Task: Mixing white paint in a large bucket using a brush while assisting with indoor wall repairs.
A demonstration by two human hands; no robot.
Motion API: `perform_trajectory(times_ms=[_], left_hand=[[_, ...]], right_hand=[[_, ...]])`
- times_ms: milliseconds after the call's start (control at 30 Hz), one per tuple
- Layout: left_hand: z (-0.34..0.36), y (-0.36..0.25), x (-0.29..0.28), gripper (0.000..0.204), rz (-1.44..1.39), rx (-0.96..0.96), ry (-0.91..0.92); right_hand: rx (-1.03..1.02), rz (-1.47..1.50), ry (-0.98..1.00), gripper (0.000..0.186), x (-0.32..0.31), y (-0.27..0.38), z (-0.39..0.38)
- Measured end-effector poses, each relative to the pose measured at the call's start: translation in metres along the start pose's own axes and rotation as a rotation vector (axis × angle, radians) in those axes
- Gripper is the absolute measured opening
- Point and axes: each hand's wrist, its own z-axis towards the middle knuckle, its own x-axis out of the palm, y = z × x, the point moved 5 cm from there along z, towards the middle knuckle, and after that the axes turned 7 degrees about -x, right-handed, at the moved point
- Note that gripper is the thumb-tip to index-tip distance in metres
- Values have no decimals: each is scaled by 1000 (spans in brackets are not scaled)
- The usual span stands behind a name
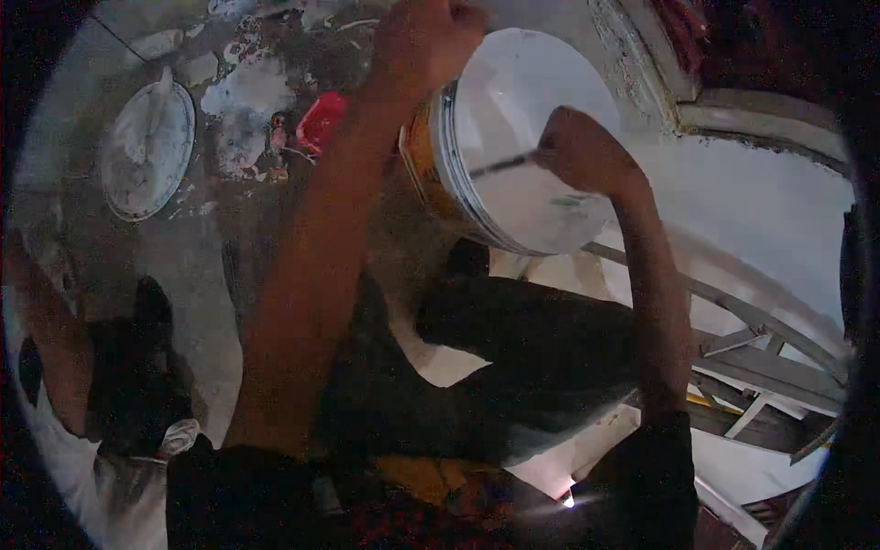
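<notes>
A large bucket (429, 170) with a yellow-orange side and a ridged pale rim stands tipped toward me. Its round white face (513, 87) shows, but I cannot tell whether this is a lid or the inside. My right hand (587, 151) is closed on a thin dark stick-like tool (502, 166), blurred, whose end reaches the bucket's left rim. At the top edge of the view, my left hand (431, 37) is beside the bucket's far rim with its fingers curled. What those fingers hold, if anything, is hidden.
A round, white-smeared lid (124, 192) lies on the stained floor at left, and a red container (321, 124) sits left of the bucket. Another person's arm (55, 339) is at lower left. A metal ladder (775, 367) lies at right, below a ledge (761, 112).
</notes>
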Motion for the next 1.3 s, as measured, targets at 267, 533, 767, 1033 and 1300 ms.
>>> perform_trajectory(times_ms=[267,533,767,1033,1300], left_hand=[[9,15,1,24,99,31,-29],[9,14,8,23,-6,59,19],[9,11,7,23,90,69,-43],[18,22,19,25,13,37,5],[3,5,12,27,45,-46,37]], right_hand=[[256,-116,-11,39,-3,-11,-15],[75,84,-282,27,-7,-26,-6],[109,-11,2,30,-5,8,-12],[378,-83,-165,31,-9,-41,-22],[227,-171,33,35,4,-12,-20]])
